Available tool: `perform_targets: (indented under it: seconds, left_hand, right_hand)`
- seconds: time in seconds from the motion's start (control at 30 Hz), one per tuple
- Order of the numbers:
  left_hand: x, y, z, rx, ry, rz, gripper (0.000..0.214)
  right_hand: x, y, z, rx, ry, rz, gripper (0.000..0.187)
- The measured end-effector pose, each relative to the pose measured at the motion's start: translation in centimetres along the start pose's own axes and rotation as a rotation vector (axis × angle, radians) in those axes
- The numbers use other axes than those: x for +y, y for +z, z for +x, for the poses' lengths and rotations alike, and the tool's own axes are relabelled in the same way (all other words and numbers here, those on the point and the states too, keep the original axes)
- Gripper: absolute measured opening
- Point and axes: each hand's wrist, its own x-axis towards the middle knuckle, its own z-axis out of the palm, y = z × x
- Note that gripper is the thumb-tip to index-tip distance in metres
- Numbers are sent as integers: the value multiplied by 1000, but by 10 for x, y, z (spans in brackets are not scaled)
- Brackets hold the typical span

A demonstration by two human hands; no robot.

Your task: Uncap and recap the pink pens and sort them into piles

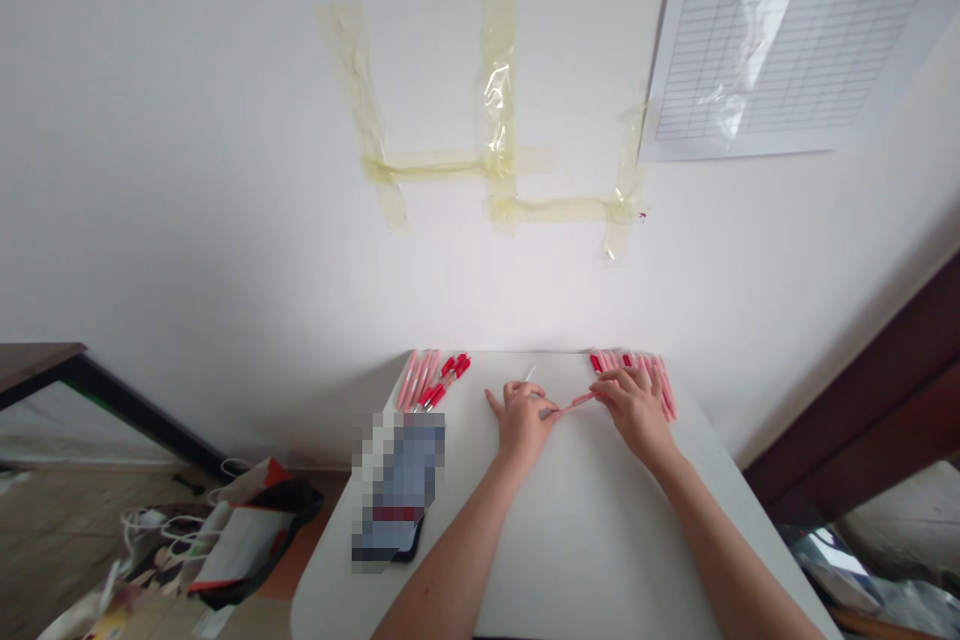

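My left hand (520,420) is curled near the far middle of the white table (585,540), its fingers pinched on a thin white pen refill (530,375) and one end of a pink pen barrel (579,401). My right hand (636,406) rests beside it, fingers bent over the barrel's other end. Right behind that hand, a row of pink pens with red caps (654,370) lies along the far right edge. Another group of pink barrels and red-capped pens (431,380) lies at the far left.
A pixelated dark phone-like object (397,495) lies on the table's left edge. The wall behind carries yellowed tape strips (499,100) and a printed chart (787,40). Bags and cables (225,540) sit on the floor at left. A dark wooden frame (877,400) stands at right.
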Motion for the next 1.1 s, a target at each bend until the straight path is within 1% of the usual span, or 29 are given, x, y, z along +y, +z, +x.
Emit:
perform_targets:
  seconds: [0.13, 0.2, 0.4, 0.63, 0.7, 0.77, 0.87, 0.97, 1.1]
  left_hand:
    - [0, 0, 0, 21, 4, 5, 2]
    - [0, 1, 0, 37, 5, 12, 5]
    - [2, 0, -2, 81, -3, 26, 12]
    - [4, -1, -2, 105, 9, 50, 12]
    - [5, -1, -3, 89, 11, 50, 9]
    - [6, -2, -3, 64, 23, 47, 11]
    - [8, -4, -5, 29, 69, 42, 16]
    - [10, -6, -6, -5, 118, 31, 16]
    - [13, -7, -6, -68, 112, 36, 12]
  right_hand:
    - [4, 2, -1, -10, 12, -14, 17]
    - [4, 3, -1, -15, 19, -26, 16]
    - [1, 5, -2, -43, 29, -35, 17]
    - [-3, 4, -3, -53, 41, -20, 19]
    - [-3, 4, -3, -55, 36, -18, 19]
    - [-4, 4, -3, -60, 28, -20, 19]
    - [-5, 3, -2, -63, 28, -27, 17]
    - [-5, 1, -2, -62, 41, -36, 17]
    - [-8, 1, -2, -80, 41, -45, 16]
